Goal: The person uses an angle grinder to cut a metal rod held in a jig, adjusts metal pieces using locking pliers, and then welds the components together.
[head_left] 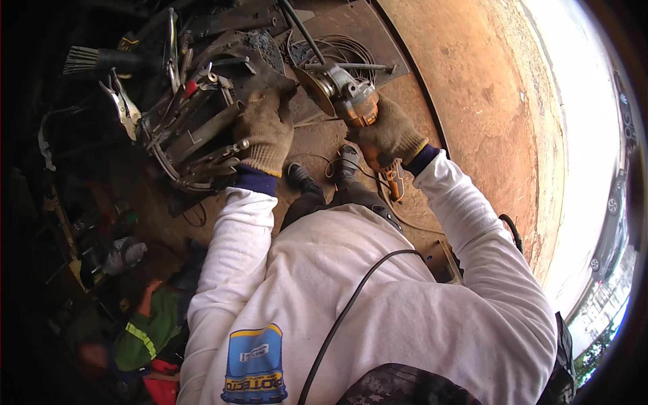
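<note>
While the right hand (390, 135) wrapped its fingers round the orange grinder (351, 100), its disc stood tilted. Left of the grinder, the left hand (265, 129) pressed closed fingers on the dark steel frame (196, 128).

A: Colours?
B: My gloves (266, 131) tan, cuffs navy. Grinder (358, 108) orange and grey. My sleeves (229, 250) white.
A: Floor (472, 88)?
B: Rust-brown. Cable (337, 324) black.

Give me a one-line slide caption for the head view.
Gloved right hand grips an orange angle grinder while the gloved left hand steadies a clamped metal frame.
</note>
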